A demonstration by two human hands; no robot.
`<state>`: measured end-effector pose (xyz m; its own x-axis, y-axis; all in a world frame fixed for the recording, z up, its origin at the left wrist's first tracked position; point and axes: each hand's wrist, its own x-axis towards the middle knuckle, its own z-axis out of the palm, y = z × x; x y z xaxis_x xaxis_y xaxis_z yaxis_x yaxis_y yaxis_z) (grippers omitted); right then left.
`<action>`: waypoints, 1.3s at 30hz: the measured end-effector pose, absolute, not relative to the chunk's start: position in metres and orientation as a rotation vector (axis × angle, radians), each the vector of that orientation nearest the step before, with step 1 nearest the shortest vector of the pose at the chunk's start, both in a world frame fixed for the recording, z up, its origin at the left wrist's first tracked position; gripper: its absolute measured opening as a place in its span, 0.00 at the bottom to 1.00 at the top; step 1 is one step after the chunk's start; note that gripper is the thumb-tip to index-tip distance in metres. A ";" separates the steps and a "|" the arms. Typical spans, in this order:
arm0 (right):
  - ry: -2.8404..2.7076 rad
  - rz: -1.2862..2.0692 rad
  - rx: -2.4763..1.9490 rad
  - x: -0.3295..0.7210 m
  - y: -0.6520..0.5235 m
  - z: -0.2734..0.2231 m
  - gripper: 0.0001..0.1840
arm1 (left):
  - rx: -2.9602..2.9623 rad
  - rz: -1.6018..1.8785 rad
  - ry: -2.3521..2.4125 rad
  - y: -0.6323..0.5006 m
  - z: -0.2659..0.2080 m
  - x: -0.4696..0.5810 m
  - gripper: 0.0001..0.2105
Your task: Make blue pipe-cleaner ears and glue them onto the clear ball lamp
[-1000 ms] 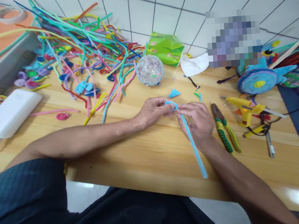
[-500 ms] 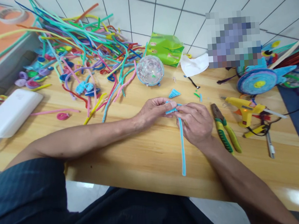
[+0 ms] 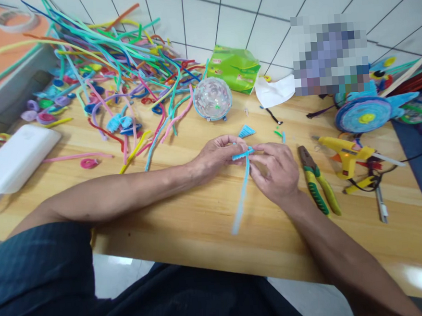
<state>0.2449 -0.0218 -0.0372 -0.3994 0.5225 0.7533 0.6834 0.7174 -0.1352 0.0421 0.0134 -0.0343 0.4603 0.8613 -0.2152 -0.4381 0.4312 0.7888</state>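
My left hand [image 3: 222, 151] pinches a light blue pipe cleaner [image 3: 243, 196] at its folded part, between thumb and fingers. From that folded piece the free end hangs down toward the table's front, blurred at its tip. My right hand [image 3: 277, 171] is closed at the right end of the fold, thumb and fingertips against the pipe cleaner. Just beyond the hands lies a small blue triangle of folded pipe cleaner [image 3: 246, 131]. Behind it stands a clear ball [image 3: 212, 99] with a blue rim.
Pliers [image 3: 314, 182] and a yellow glue gun [image 3: 346, 153] lie to the right, near a blue fish-like craft piece [image 3: 363, 114]. Loose pipe cleaners [image 3: 124, 58] heap at the back left. A white power bank [image 3: 19, 159] sits at left, a green packet [image 3: 233, 70] by the tiled wall.
The hanging end of the pipe cleaner has swung left and crosses in front of the fold. My right fingers have shifted slightly, baring more of the folded piece.
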 end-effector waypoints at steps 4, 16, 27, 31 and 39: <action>-2.067 -0.230 -0.913 0.244 -0.021 -0.038 0.08 | 0.817 0.889 0.674 0.010 -0.032 0.042 0.14; -1.813 0.358 -1.135 0.237 -0.026 -0.029 0.06 | 1.239 0.858 0.743 0.012 -0.028 0.038 0.19; -1.409 1.014 -1.266 0.238 -0.018 -0.030 0.11 | 1.354 0.684 0.803 0.013 -0.028 0.037 0.13; -1.415 1.051 -1.265 0.240 -0.015 -0.027 0.14 | 1.467 0.640 0.825 0.010 -0.024 0.037 0.07; -1.537 0.954 -1.253 0.236 -0.022 -0.023 0.06 | 1.558 0.594 0.921 0.006 -0.023 0.040 0.07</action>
